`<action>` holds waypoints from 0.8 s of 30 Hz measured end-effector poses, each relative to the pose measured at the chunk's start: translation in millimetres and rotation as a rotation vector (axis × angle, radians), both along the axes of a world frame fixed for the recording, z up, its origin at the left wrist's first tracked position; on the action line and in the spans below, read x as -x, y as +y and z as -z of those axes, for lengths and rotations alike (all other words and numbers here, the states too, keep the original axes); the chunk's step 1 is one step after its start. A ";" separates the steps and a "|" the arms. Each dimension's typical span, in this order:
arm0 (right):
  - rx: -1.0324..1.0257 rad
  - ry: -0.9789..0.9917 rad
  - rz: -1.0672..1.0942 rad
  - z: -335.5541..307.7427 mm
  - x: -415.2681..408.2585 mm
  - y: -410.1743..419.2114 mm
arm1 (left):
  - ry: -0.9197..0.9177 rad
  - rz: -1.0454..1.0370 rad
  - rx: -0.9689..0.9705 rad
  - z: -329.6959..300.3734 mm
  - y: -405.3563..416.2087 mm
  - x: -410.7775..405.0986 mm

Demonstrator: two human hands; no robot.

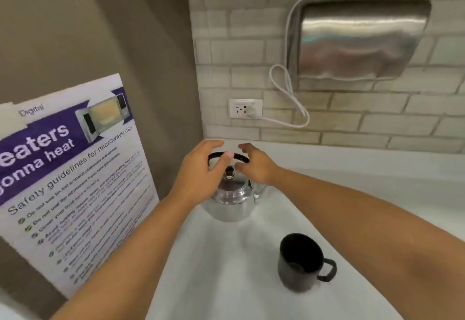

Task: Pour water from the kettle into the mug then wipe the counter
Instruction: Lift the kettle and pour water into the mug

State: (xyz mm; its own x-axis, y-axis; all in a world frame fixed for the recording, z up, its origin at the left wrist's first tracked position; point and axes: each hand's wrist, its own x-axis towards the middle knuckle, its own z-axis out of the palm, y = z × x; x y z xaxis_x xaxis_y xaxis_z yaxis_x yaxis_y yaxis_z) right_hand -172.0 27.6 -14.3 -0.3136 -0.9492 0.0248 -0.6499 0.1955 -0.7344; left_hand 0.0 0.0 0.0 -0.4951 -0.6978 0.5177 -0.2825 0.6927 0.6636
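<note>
A shiny steel kettle [232, 200] with a black arched handle and a black lid knob stands on the white counter [226, 269] near the back corner. My left hand [201, 171] hovers over its left side, fingers spread, thumb near the handle. On the other side my right hand [254, 166] is over the handle's right end, fingers apart and curled. Neither hand clearly grips the handle. A black mug [300, 261] stands upright nearer to me on the right, its handle pointing right; its inside is dark.
A purple and white microwave safety poster [73, 168] leans on the left wall. On the tiled back wall hang a metal hand dryer [362, 40] and an outlet [245, 108] with a white cord plugged in.
</note>
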 end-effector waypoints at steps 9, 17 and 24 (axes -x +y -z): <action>0.017 -0.180 0.122 17.7 7.1 -44.0 | 0.145 -0.106 -0.372 42.7 -73.3 49.3; 0.119 -0.197 0.086 2.5 5.7 -32.9 | 0.304 -0.180 -0.385 57.2 -86.4 62.5; 0.193 -0.261 -0.042 -33.4 -8.8 22.8 | 0.517 -0.197 -0.313 27.8 -43.8 46.0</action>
